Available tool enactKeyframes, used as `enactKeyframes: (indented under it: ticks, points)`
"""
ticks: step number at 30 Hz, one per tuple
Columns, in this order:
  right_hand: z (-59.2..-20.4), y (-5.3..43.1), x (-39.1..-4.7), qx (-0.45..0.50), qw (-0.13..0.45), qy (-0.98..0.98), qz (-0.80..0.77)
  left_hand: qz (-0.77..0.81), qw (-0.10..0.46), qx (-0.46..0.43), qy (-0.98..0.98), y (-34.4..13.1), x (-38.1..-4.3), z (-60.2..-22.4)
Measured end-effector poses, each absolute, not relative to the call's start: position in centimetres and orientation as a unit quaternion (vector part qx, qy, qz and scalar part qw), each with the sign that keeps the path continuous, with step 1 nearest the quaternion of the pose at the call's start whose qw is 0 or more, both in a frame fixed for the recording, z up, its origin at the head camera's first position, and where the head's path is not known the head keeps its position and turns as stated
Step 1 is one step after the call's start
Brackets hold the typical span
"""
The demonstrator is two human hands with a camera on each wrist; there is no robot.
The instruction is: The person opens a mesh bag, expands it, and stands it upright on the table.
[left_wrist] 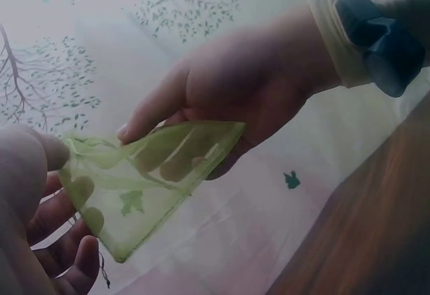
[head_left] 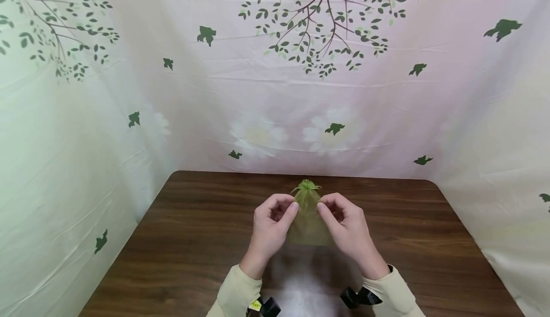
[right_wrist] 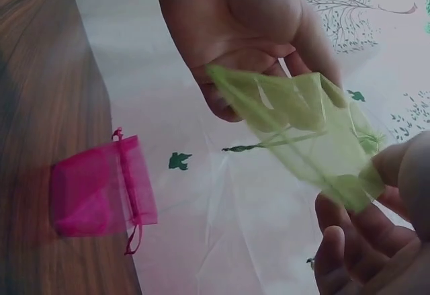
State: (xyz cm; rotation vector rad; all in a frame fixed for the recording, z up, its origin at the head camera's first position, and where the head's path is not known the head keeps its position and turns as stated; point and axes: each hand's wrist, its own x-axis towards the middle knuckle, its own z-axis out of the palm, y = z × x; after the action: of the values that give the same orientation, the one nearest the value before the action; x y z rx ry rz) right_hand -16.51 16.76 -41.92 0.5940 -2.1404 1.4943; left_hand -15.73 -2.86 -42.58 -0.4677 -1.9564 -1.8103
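A sheer light-green drawstring pouch (head_left: pixel 310 226) hangs between both hands over the table, its gathered top (head_left: pixel 306 185) pointing away. My left hand (head_left: pixel 271 224) pinches its left side between thumb and fingers. On the opposite side my right hand (head_left: pixel 350 226) pinches it the same way. In the left wrist view the thin mesh of the pouch (left_wrist: pixel 158 187) spreads between the hands, with fingers showing through it. A dark-tipped drawstring end (right_wrist: pixel 245 148) dangles from it in the right wrist view.
A bright pink drawstring pouch (right_wrist: pixel 91 191) shows at the left of the right wrist view, by the table edge. The brown wooden table (head_left: pixel 180 255) is bordered by a pale curtain (head_left: pixel 275 92) printed with trees and birds. A dark camera (head_left: pixel 270 306) sits on the left wrist.
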Motion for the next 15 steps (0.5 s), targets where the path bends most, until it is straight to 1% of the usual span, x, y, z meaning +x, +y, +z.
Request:
enactKeyframes:
  ticks: [7,13,15]
  points:
    - [-41.4,16.44,-16.24,0.237,0.218,-0.781,0.536,-0.629,0.226,-0.17,-0.724,-3.41,-15.75,-42.16]
    - [-41.28,15.95,-16.52,0.229,0.246,-0.772,0.539,-0.619,0.229,-0.179,-0.729,-3.5,-15.83,-42.19]
    - [-41.32,15.76,-16.61,0.227,0.245,-0.771,0.543,-0.618,0.234,-0.182,-0.728,-3.58,-15.91,-42.26]
